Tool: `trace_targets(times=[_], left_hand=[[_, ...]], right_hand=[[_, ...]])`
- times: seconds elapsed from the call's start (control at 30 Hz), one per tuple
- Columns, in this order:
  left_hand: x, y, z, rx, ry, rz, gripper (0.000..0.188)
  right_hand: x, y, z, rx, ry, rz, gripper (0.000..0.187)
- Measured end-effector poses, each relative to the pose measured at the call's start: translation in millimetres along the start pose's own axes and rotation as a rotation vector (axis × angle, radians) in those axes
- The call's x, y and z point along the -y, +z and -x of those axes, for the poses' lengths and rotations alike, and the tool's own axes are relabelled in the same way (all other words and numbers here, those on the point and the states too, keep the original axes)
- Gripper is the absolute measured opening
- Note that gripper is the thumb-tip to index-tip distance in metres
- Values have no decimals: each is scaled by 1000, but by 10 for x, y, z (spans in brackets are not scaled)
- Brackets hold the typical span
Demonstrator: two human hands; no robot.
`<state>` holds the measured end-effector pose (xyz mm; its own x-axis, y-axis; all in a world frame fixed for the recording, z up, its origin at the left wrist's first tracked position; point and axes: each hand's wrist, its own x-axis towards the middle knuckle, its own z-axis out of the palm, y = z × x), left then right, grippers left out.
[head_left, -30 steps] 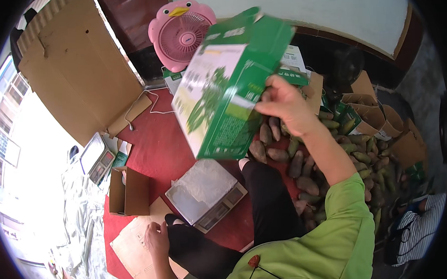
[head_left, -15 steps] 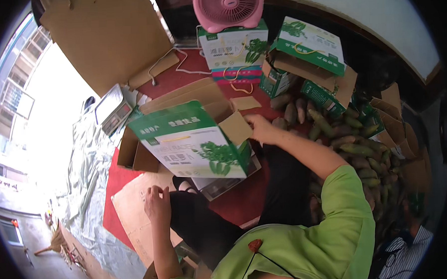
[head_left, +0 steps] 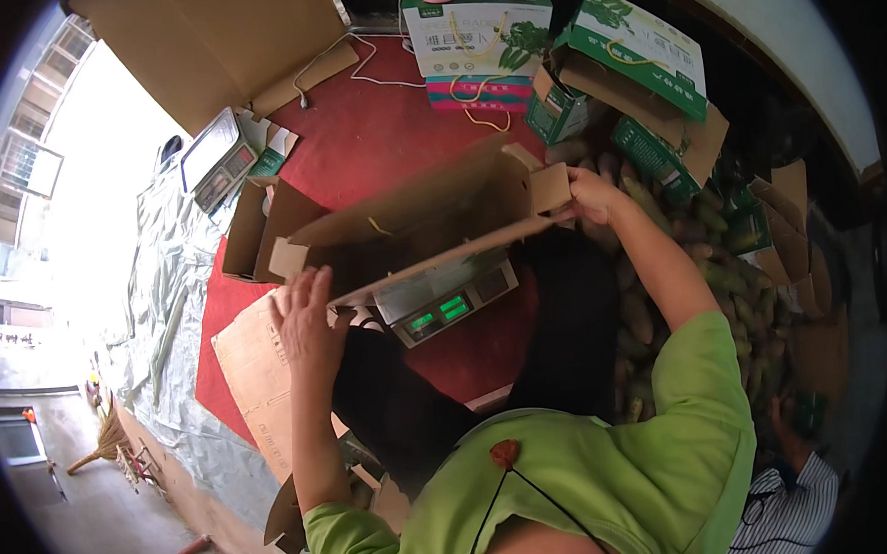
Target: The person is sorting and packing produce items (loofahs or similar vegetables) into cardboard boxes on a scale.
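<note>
An open cardboard carton (head_left: 433,262) sits tilted on a digital scale (head_left: 453,311) between my knees, its inside facing up. The scale's display glows green under the carton's near edge. At the right end, my right hand (head_left: 592,195) pinches a short end flap. My left hand (head_left: 306,303) is at the near left corner, fingers stretched out against the cardboard below the small left flap. Just beyond that corner, another open brown carton (head_left: 271,227) stands on the red mat.
Green and white radishes (head_left: 726,284) lie heaped at the right, beside printed cartons (head_left: 641,50). A second scale (head_left: 216,163) and plastic sheeting (head_left: 158,319) are at the left. Flat cardboard (head_left: 254,360) lies by my left arm. Another person's striped sleeve (head_left: 795,509) shows at lower right.
The carton has turned, so its open inside now shows instead of its printed side. My left hand has risen to its corner; my right hand stays at the right flap. The scale's lit display has come into view.
</note>
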<state>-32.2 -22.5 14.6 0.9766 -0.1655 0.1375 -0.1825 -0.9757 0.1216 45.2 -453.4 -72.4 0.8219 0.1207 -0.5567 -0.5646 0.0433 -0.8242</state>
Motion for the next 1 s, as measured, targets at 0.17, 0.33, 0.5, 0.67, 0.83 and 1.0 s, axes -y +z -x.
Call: trace_targets(times=[0.17,0.33,0.5,0.67,0.83,1.0], left_hand=[[-161,149,-128,215,43,152,32],[-222,303,-105,212,98,192,31],[-247,341,-81,194,154,119,40],[-301,307,-79,228,133,97,40],[-437,314,-28,267,79,40,40],[-407,395,60,250,54,17,41]], right_hand=[[-67,-54,-68,-53,-31,-9,36],[-103,-133,-121,-291,-167,-27,28],[-161,-206,33,-462,-315,43,26],[-60,145,338,-491,-625,610,28],[-66,299,270,-192,-557,511,33],[-68,370,247,4,-437,537,36]])
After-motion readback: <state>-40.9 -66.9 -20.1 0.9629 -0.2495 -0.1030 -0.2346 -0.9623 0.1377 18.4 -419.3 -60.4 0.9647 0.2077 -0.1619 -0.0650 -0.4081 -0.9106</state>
